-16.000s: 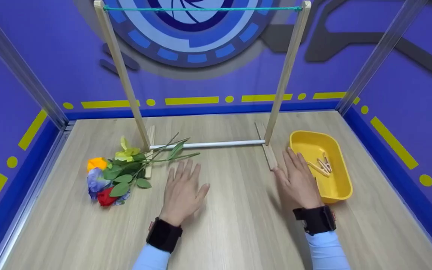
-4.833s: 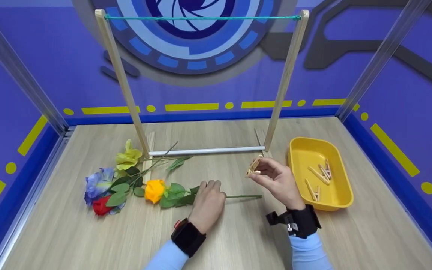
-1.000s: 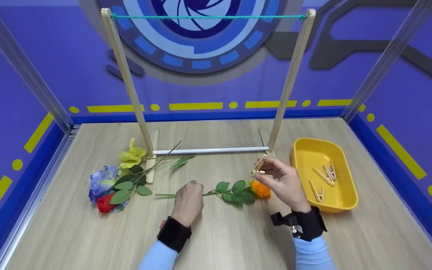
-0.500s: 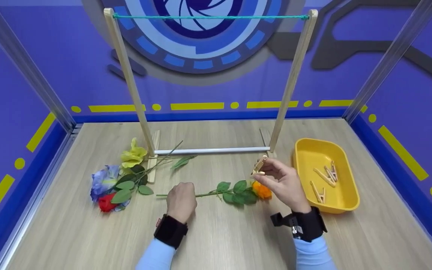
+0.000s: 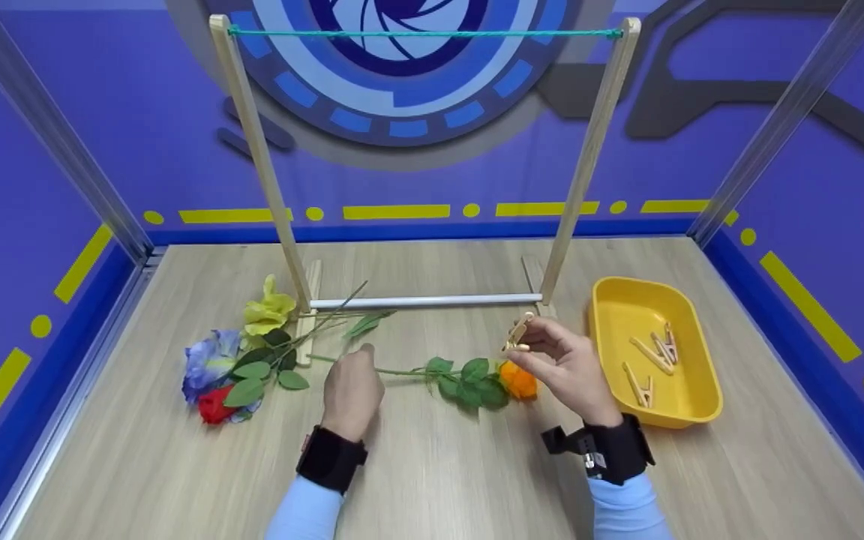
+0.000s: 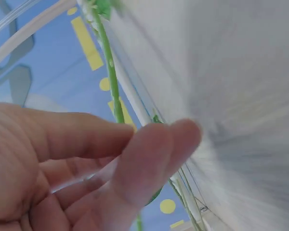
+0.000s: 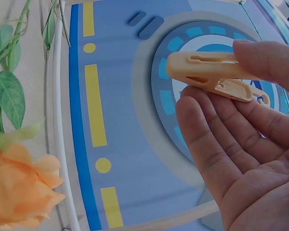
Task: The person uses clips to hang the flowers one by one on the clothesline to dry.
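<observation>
From where I stand, the person's left hand (image 5: 353, 394) is pinching the stem of the orange flower (image 5: 475, 384) between thumb and fingers, closer to the bare end than to the bloom. A short length of stem sticks out to that hand's left; the rest runs rightward from it, leaves first, into the space between the two hands. The orange bloom (image 5: 518, 380) comes out just beside the thumb of the right hand (image 5: 563, 367), on its near left side, and the right wrist view shows the two apart. I can't tell whether the flower touches the table (image 5: 447, 480).

The right hand pinches a pale clothespin (image 5: 519, 332) at its fingertips, the thumb on one side and fingers on the other, with the bloom just nearer the person than the clip.

Just to the right of the right hand sits a yellow tray (image 5: 711, 375), more clothespins (image 5: 640, 386) lying in it. Left of the left hand lies a bunch of flowers: a blue one (image 5: 211, 361), a red one (image 5: 216, 405) and a yellow one (image 5: 267, 309). Beyond both hands stands a wooden frame (image 5: 588, 165), a green string (image 5: 432, 34) stretched across its top.
</observation>
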`<state>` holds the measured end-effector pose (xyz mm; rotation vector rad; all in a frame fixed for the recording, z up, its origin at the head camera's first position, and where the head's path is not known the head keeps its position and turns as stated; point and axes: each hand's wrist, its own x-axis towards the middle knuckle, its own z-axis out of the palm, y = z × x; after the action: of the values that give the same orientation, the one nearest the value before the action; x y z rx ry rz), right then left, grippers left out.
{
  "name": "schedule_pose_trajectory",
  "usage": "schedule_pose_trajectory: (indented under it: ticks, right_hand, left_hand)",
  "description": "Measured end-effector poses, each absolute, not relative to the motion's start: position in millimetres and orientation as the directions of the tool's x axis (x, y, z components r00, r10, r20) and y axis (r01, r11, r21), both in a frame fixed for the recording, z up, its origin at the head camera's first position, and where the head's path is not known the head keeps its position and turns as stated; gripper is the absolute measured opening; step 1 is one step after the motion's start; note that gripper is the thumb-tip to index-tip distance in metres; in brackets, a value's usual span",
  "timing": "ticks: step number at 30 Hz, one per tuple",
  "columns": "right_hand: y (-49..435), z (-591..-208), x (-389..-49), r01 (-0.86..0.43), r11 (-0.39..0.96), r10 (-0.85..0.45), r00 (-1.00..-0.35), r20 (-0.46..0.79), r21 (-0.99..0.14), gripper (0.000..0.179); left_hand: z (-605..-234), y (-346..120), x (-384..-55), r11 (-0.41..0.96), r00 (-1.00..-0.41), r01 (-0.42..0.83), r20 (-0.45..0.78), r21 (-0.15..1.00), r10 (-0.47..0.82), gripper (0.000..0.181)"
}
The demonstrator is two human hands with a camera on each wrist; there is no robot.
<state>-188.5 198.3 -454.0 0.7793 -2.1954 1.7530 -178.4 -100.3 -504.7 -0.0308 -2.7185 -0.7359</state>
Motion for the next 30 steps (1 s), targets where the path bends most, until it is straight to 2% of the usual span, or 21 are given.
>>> schedule_pose_trajectory:
  ticks: [8,14,24,30]
  right_hand:
    - [199,-455,-190,-0.534,0.148,-0.266,-0.832,0.487,-0.832,0.026]
    - [199,-457,-191,-0.547,0.154,-0.267,-0.825,0.498,-0.823,0.029]
    - [200,-451,-190,-0.532,0.134,-0.272,-0.831,0.485,-0.836,0.029]
    - [201,-446,-197,-0.529,0.118,-0.302,-0.825,0.478,-0.840,0.027]
  left_hand:
    - [-494,-115,-184,0.725,-0.868,0.146,0.439,0.673,-0.232,0.012]
    - [-489,-120,-188,0.594,-0.824,0.193,0.458,0.781,-0.334,0.004]
    - [-476,-121,-192,0.520,-0.757,0.266,0.510,0.812,-0.409,0.026]
    - [-456,-125,-196,0.451,-0.780,0.280,0.474,0.848,-0.407,0.035]
